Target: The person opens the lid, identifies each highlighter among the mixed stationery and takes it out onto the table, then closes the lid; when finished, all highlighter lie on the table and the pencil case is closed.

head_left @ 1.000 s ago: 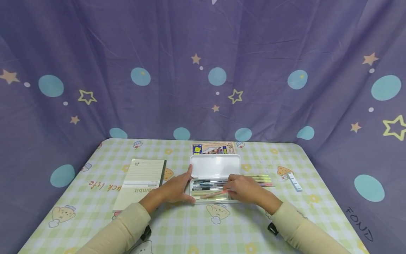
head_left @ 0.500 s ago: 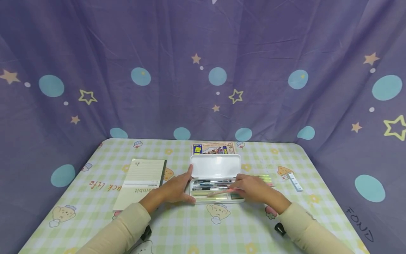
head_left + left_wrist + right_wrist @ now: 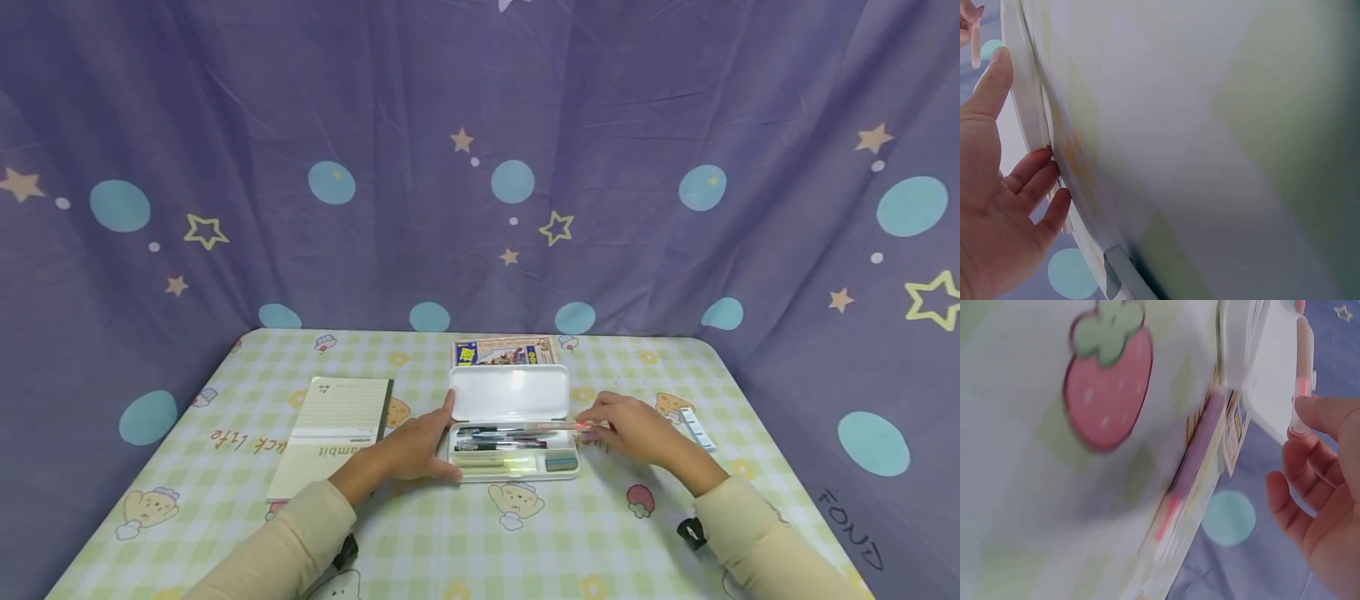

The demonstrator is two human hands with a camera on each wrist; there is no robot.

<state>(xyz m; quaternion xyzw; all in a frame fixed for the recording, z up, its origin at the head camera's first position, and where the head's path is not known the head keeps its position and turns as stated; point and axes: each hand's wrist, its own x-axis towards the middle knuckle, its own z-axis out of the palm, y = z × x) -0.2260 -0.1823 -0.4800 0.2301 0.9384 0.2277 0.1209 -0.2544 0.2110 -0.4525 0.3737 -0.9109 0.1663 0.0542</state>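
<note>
A white pencil case (image 3: 517, 479) lies with its lid (image 3: 510, 393) raised. My left hand (image 3: 412, 446) rests against its left end, thumb at the front corner and fingers by the lid. Just off the right end, my right hand (image 3: 626, 429) pinches a peach highlighter (image 3: 1303, 353) near its clear, pink-tinted end. The highlighter's other end extends over the back of the case. Several dark and clear pens (image 3: 498, 445) lie in the back compartment. In the front compartment are yellow-green pens (image 3: 491, 462) and a small grey block (image 3: 561, 462).
A lined notebook (image 3: 337, 408) lies left of the case, and a printed booklet (image 3: 502, 352) behind it. A small white-and-blue box (image 3: 697, 429) is at the right. In the right wrist view a purple highlighter (image 3: 1200, 444) lies on the checked tablecloth (image 3: 1016, 506).
My right hand has moved right and back with the highlighter, from the front compartment to over the back compartment, uncovering the grey block. My left hand has stayed put.
</note>
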